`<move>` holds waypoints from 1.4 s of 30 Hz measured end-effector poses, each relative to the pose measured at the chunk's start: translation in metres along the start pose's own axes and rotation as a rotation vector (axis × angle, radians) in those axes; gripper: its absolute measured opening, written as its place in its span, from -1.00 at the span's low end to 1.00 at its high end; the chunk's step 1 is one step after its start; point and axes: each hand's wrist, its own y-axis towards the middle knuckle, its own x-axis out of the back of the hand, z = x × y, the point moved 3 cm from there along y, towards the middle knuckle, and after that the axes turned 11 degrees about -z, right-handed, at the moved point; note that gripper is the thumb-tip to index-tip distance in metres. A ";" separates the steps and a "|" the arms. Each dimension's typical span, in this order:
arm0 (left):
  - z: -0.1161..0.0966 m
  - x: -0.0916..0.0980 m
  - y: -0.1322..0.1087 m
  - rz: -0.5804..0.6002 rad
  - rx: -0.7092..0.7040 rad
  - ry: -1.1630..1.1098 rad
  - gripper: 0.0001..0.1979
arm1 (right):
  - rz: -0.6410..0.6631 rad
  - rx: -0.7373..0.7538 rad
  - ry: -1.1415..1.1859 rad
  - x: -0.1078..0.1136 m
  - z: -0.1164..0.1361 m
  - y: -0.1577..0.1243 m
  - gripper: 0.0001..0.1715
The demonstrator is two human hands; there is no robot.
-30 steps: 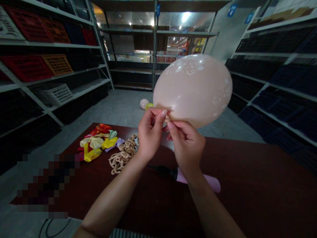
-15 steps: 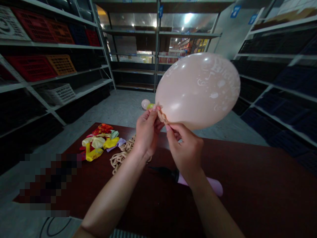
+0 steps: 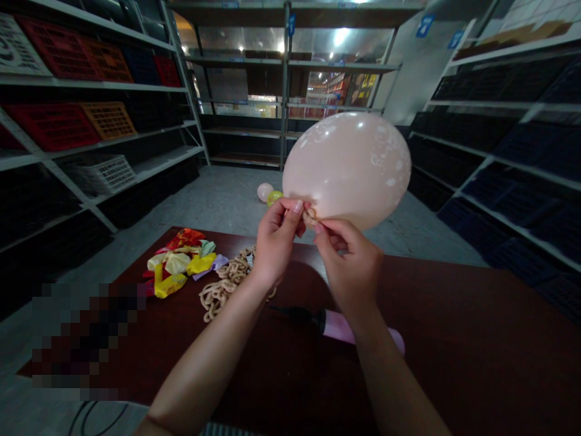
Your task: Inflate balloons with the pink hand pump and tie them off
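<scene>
Compared with the earlier view, the pink printed balloon (image 3: 347,169) is held slightly lower and turned, with less of its print showing, above the counter (image 3: 454,345). The forearms are raised, and the left hand (image 3: 276,245) and right hand (image 3: 349,263) are brought close together. The balloon's gathered neck (image 3: 309,217) is pinched between the closed fingers (image 3: 323,226) of both hands. A balloon pump (image 3: 338,325) lies on the counter below the right wrist.

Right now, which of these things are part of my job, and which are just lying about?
In hand: peach printed balloon, left hand, right hand.
Lying about: pink hand pump, loose deflated balloons, tan looped chain, two floor balloons.
</scene>
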 end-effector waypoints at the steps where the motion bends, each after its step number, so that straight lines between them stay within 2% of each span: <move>1: -0.001 0.000 -0.001 -0.036 0.036 -0.041 -0.80 | 0.013 0.016 -0.012 0.000 0.000 0.000 -0.87; 7: -0.005 0.002 -0.001 -0.221 0.264 -0.224 -0.80 | 0.151 0.019 -0.057 -0.006 -0.002 -0.001 -0.85; 12: -0.007 0.009 0.003 -0.277 0.346 -0.291 -0.82 | 0.228 0.006 -0.057 -0.008 -0.003 -0.003 -0.84; 16: -0.007 0.007 0.002 -0.266 0.337 -0.267 -0.82 | 0.244 -0.039 -0.062 -0.006 -0.008 0.000 -0.78; 20: -0.003 0.000 -0.002 -0.145 0.250 -0.215 -0.80 | 0.214 -0.175 -0.040 -0.004 -0.017 0.003 -0.56; 24: 0.005 -0.005 -0.007 -0.066 0.131 -0.156 -0.79 | 0.153 -0.287 0.128 -0.005 -0.021 0.005 -0.66; 27: 0.007 -0.006 -0.008 -0.040 0.109 -0.142 -0.79 | 0.105 -0.336 0.221 -0.005 -0.022 0.006 -0.72; 30: 0.005 -0.006 -0.007 -0.049 0.148 -0.205 -0.81 | 0.097 -0.365 0.262 -0.006 -0.022 0.005 -0.76; 37: 0.000 -0.007 -0.007 -0.163 0.327 -0.284 -0.81 | 0.087 -0.385 0.334 -0.010 -0.023 0.002 -0.78; 42: 0.001 -0.005 -0.007 -0.206 0.319 -0.295 -0.80 | 0.183 -0.342 0.221 -0.010 -0.024 0.002 -0.69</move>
